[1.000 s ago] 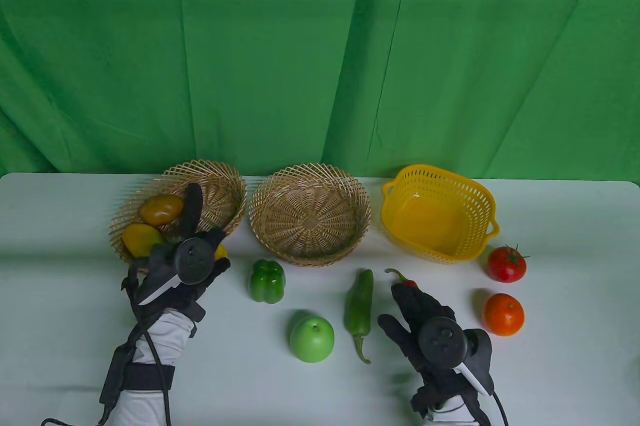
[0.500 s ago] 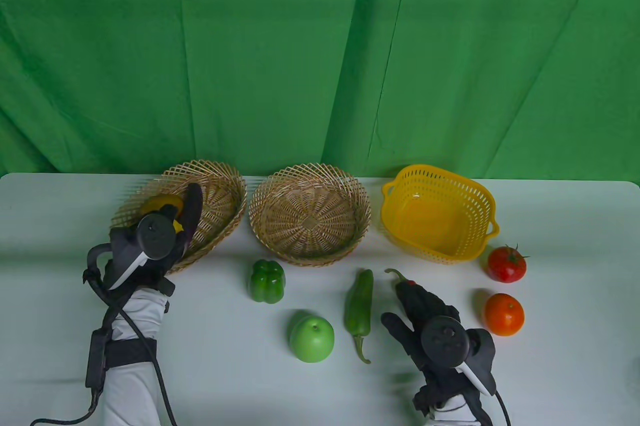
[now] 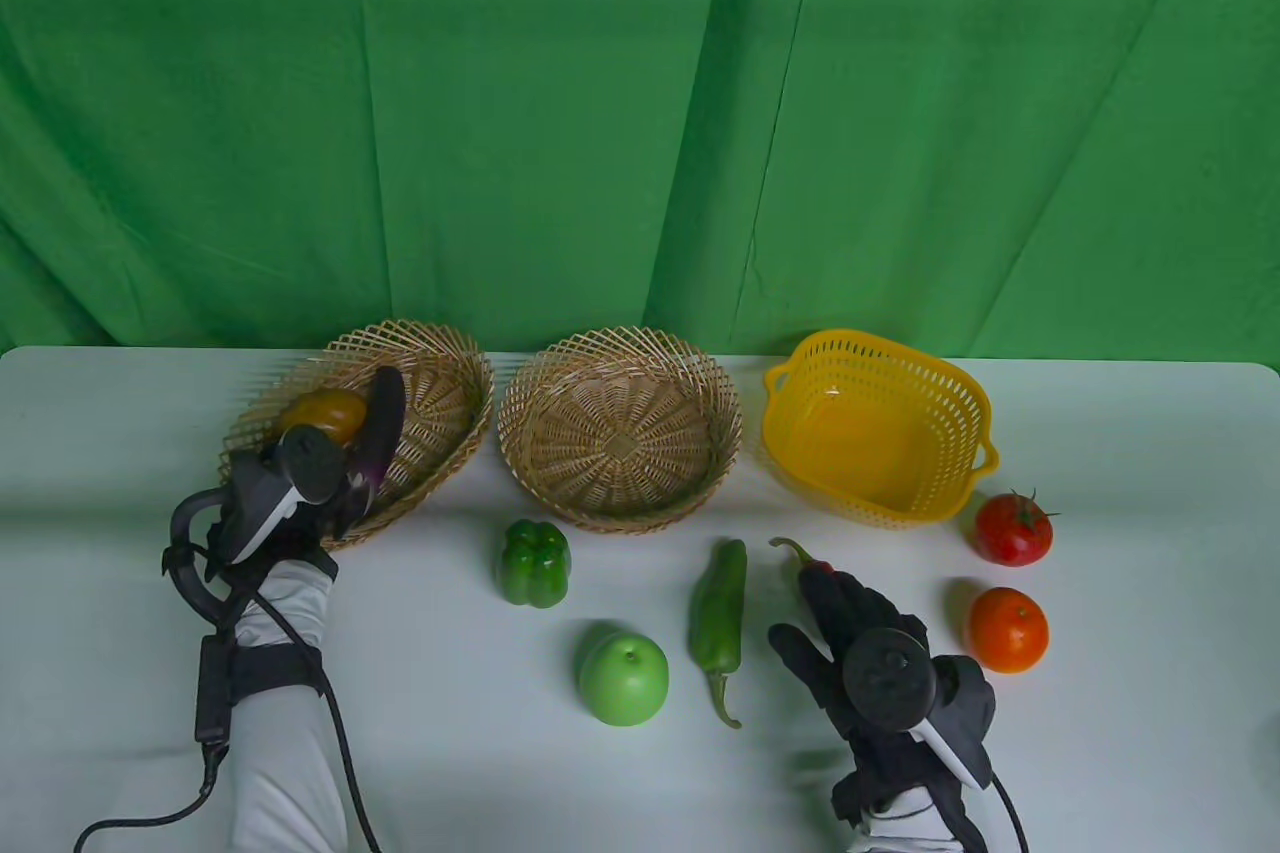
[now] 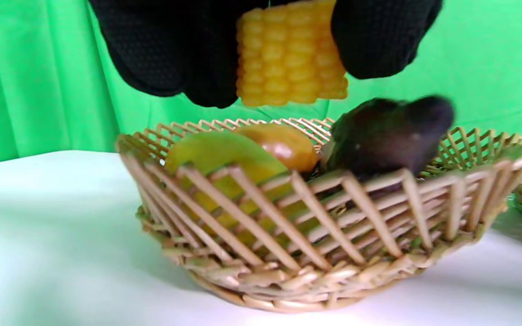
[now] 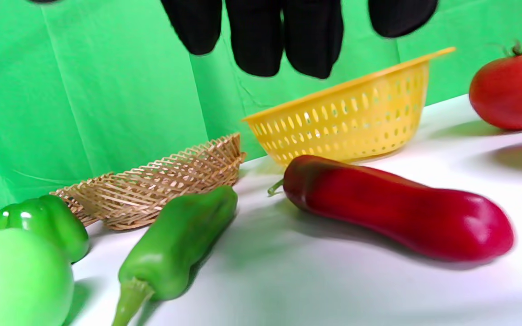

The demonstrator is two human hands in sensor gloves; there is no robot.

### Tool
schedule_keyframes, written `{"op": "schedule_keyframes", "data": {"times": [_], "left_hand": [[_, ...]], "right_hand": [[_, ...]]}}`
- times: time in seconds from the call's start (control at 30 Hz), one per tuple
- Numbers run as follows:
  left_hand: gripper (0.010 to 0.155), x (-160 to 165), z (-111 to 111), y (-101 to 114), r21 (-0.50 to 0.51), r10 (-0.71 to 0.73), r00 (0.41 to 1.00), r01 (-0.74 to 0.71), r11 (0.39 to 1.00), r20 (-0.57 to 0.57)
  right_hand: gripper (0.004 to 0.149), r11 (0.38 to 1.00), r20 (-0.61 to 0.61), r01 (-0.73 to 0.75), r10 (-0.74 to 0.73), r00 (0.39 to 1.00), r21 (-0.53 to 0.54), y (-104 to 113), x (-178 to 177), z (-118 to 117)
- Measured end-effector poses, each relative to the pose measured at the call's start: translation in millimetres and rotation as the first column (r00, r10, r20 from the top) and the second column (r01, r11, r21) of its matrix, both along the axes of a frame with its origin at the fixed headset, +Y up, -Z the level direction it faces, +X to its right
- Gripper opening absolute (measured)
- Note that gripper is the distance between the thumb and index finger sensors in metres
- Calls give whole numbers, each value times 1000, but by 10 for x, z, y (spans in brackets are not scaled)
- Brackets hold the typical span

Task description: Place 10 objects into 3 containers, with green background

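My left hand point(image 3: 320, 483) grips a yellow corn piece point(image 4: 292, 54) just above the left wicker basket point(image 3: 450, 368), over its near side. That basket point(image 4: 379, 181) holds a dark eggplant point(image 4: 388, 131), an orange-yellow tomato point(image 3: 325, 413) and a yellow-green mango point(image 4: 215, 149). My right hand point(image 3: 850, 618) hovers open over a red chili pepper point(image 5: 397, 213), fingers point(image 5: 283, 40) apart from it. Only the pepper's stem end point(image 3: 812, 565) shows in the table view.
An empty wicker basket point(image 3: 520, 453) stands in the middle and an empty yellow plastic basket point(image 3: 955, 413) at the right. On the table lie a green bell pepper point(image 3: 534, 563), a green apple point(image 3: 622, 678), a green chili point(image 3: 718, 615), a red tomato point(image 3: 1013, 529) and an orange tomato point(image 3: 1007, 630).
My left hand has carried the corn piece left and back, from the basket's front right edge to over the basket. My right hand has shifted only slightly over the red pepper.
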State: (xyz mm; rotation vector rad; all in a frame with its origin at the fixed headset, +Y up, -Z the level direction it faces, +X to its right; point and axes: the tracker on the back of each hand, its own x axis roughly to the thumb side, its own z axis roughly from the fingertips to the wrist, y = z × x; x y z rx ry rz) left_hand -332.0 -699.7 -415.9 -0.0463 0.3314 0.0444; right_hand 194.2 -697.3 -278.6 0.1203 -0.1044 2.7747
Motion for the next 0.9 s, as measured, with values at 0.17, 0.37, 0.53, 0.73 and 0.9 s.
{"op": "schedule_keyframes", "data": {"times": [0.17,0.37,0.53,0.73,0.9], "left_hand": [[66,-67,32,-33,-28,1,1000,-2,1000,-29],[66,-79,100,84,23,15,999,-14,1000,-29],[65,-25,164,197,62,39,999,-39,997,7],[66,85,256,324,119,91,992,-101,988,85],[66,245,351,408,160,102,981,-129,979,164]], "right_hand": [[77,1000,-3,-5,5,1000,-6,-6,-10,-4],[77,1000,-4,0,0,1000,-1,-10,-9,-5],[77,1000,-7,6,-6,1000,0,-9,-12,0],[77,1000,-16,17,-17,1000,-2,-12,-18,-4],[77,1000,-21,24,-24,999,-6,-16,-24,-3]]}}
